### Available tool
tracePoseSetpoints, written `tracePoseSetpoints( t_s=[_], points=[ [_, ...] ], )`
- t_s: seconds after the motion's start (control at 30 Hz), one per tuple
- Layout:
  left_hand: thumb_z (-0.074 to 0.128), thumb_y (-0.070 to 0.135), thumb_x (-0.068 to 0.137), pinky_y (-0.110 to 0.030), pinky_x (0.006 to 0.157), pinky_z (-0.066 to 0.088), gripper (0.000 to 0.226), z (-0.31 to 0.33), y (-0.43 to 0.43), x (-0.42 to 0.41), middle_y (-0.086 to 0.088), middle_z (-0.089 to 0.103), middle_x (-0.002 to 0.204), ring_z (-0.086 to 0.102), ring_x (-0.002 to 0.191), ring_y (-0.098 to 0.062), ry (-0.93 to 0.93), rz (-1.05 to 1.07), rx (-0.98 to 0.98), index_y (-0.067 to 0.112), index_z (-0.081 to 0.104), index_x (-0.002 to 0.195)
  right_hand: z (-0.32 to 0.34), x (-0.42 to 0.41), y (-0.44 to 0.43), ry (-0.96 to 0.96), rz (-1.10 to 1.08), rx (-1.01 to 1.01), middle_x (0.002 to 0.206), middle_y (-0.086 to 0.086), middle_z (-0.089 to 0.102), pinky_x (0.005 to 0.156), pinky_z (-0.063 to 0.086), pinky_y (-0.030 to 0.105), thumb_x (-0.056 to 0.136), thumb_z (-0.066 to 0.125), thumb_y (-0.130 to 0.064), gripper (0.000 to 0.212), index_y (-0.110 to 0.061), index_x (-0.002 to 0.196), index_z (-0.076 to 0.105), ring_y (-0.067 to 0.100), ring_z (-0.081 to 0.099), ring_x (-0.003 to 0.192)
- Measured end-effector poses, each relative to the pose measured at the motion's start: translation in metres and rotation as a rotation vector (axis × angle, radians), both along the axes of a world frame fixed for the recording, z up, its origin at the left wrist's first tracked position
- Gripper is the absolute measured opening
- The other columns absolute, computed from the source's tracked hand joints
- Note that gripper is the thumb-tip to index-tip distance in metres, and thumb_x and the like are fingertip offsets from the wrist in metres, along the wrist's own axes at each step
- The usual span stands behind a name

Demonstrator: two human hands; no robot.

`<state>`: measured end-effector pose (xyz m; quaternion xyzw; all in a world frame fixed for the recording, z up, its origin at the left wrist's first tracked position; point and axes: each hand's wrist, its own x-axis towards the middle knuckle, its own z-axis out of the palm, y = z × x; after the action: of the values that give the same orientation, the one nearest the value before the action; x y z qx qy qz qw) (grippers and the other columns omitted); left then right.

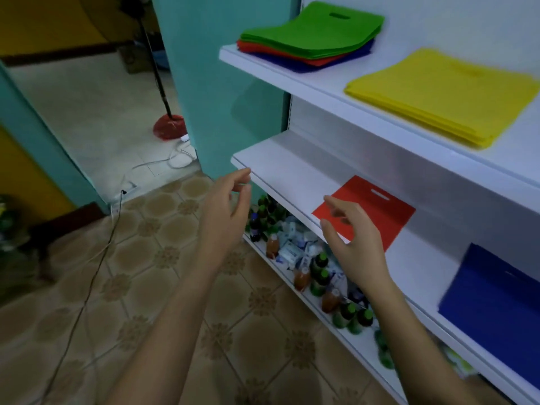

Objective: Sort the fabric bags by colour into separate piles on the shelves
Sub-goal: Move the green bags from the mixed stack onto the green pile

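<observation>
On the upper shelf (292,80) lies a mixed stack (315,36) with green bags on top and red and blue ones beneath. A pile of yellow bags (441,95) sits to its right. The middle shelf (280,168) carries a single red bag (377,211) and, further right, a blue bag (496,305). My left hand (228,209) hovers in front of the middle shelf's left end, fingers loosely curled and holding nothing. My right hand (350,238) hangs over the near corner of the red bag, fingers relaxed, also holding nothing.
The bottom shelf (344,337) holds several small bottles and packets (309,258). A teal wall (210,83) stands left of the shelving. Beyond it a fan stand with a red base (169,127) and cables (96,258) rest on the tiled floor.
</observation>
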<state>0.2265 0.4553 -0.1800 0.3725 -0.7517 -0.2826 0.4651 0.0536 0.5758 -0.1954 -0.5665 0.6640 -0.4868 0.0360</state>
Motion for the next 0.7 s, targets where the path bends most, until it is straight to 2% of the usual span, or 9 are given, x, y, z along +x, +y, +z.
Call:
tracePoseSetpoints(
  t_s=[0.13,0.23,0.33,0.43,0.63,0.7],
  points=[
    [0.043,0.025,0.094,-0.006,0.082,0.039,0.033,-0.003,-0.035,0.031,0.010,0.057,0.109,0.052,0.097,0.001,-0.029,0.009,0.019,0.016,0.054,0.124,-0.007,0.030,-0.034,-0.077,0.015,0.028,0.106,-0.012,0.053,0.086,0.034,0.001,0.089,0.054,-0.022,0.034,-0.025,0.123,0.050,-0.007,0.048,0.096],
    [0.044,0.020,0.096,-0.008,0.082,0.039,0.030,-0.003,-0.059,0.044,0.009,0.056,0.109,0.051,0.094,0.002,-0.042,0.017,0.033,0.015,0.054,0.124,-0.010,0.045,-0.058,-0.095,0.029,0.067,0.106,-0.011,0.053,0.085,0.034,0.001,0.091,0.057,-0.014,0.035,-0.023,0.124,0.051,-0.012,0.048,0.099],
    [0.046,0.017,0.096,-0.010,0.082,0.040,0.029,-0.001,-0.087,0.050,0.009,0.055,0.109,0.049,0.089,0.009,-0.038,0.033,0.036,0.015,0.055,0.123,-0.009,0.053,-0.088,-0.100,0.040,0.077,0.108,-0.013,0.052,0.085,0.035,0.001,0.088,0.054,-0.022,0.036,-0.023,0.124,0.051,-0.011,0.049,0.101],
    [0.046,0.016,0.096,-0.011,0.081,0.040,0.028,0.001,-0.120,0.047,0.008,0.054,0.108,0.051,0.091,0.000,-0.031,0.030,0.036,0.013,0.055,0.122,-0.006,0.053,-0.123,-0.095,0.038,0.060,0.109,-0.014,0.052,0.085,0.036,0.002,0.087,0.051,-0.028,0.037,-0.027,0.124,0.050,-0.008,0.050,0.100],
    [0.047,0.016,0.095,-0.009,0.081,0.038,0.028,0.016,-0.218,0.029,0.009,0.053,0.109,0.049,0.091,0.006,-0.036,0.032,-0.055,0.013,0.056,0.122,0.004,0.044,-0.228,-0.054,0.055,-0.024,0.109,-0.008,0.055,0.085,0.037,0.002,0.088,0.060,-0.016,0.039,-0.028,0.123,0.048,-0.002,0.050,0.096],
    [0.047,0.017,0.094,-0.008,0.079,0.038,0.028,0.029,-0.258,0.019,0.009,0.053,0.109,0.050,0.089,0.008,-0.035,0.044,-0.094,0.013,0.057,0.120,0.015,0.041,-0.271,-0.045,0.082,-0.038,0.107,-0.011,0.054,0.085,0.035,0.001,0.088,0.059,-0.019,0.037,-0.029,0.122,0.047,-0.004,0.048,0.095]
  ],
)
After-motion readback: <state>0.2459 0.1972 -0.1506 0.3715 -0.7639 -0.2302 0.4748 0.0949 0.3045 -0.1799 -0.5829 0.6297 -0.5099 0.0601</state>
